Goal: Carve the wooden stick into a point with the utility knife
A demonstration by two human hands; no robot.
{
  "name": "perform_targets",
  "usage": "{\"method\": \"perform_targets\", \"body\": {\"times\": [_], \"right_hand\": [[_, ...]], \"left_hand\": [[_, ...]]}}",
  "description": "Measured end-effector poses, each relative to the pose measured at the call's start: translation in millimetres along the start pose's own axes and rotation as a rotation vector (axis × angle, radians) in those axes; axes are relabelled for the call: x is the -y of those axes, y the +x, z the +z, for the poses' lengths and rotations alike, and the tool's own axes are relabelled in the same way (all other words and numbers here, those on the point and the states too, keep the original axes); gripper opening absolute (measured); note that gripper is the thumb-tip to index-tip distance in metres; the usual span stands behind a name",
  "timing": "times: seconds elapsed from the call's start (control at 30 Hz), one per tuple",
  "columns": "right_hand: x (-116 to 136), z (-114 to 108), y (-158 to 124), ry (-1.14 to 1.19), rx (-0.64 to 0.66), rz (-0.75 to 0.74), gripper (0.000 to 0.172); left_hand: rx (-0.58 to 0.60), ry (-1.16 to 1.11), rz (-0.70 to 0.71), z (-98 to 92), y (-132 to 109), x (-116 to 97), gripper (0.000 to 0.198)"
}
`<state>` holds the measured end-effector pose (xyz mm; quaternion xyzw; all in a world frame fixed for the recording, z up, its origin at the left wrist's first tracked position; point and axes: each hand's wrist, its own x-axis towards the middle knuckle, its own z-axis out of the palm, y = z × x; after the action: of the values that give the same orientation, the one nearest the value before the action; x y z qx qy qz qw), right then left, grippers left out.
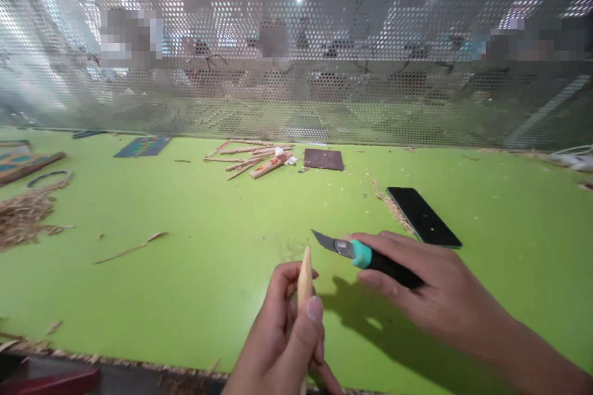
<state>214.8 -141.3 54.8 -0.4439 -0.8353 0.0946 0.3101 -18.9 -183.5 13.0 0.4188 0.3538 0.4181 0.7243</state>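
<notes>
My left hand (290, 327) is closed round a pale wooden stick (304, 281), thumb along its near side. The stick stands roughly upright and tapers to a point at its top; its lower part is largely hidden by my fingers. To the right, my right hand (430, 278) grips a utility knife (384, 265) with a black handle and a turquoise collar. Its dark angled blade points left, just above and right of the stick's tip, with a gap between them.
On the green table (208, 271), a black phone (424, 216) lies right, beside wood shavings. Farther back are a brown sheet (323, 159) and a pile of thin sticks (254, 151). A shavings heap (23, 219) is at left. A perforated screen (296, 99) closes the back.
</notes>
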Motion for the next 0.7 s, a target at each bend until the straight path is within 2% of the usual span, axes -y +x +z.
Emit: {"method": "perform_targets", "body": {"times": [0.1,0.2,0.37,0.5,0.6,0.7], "right_hand": [[-4.9,-2.2,17.9,0.031,0.052,-0.063,0.037],[-9.4,3.7,24.3,0.086,0.1,-0.094,0.035],[-10.3,12.4,18.6,0.121,0.171,-0.154,0.034],[-9.1,14.9,15.2,0.125,0.215,-0.204,0.043],[-8.5,16.0,14.1,0.14,0.265,-0.202,0.048],[-7.0,16.8,13.0,0.157,0.285,-0.188,0.047]], "left_hand": [[0.038,0.033,-0.035,-4.2,4.2,3.8,0.058],[0.056,0.044,-0.067,-4.9,5.2,5.2,0.057],[0.01,-0.079,-0.046,1.4,5.6,8.7,0.059],[0.029,-0.139,-0.087,1.7,5.7,14.1,0.055],[0.005,-0.12,-0.121,-0.5,4.8,14.8,0.053],[-0.054,-0.047,-0.089,-0.9,4.8,11.9,0.051]]}}
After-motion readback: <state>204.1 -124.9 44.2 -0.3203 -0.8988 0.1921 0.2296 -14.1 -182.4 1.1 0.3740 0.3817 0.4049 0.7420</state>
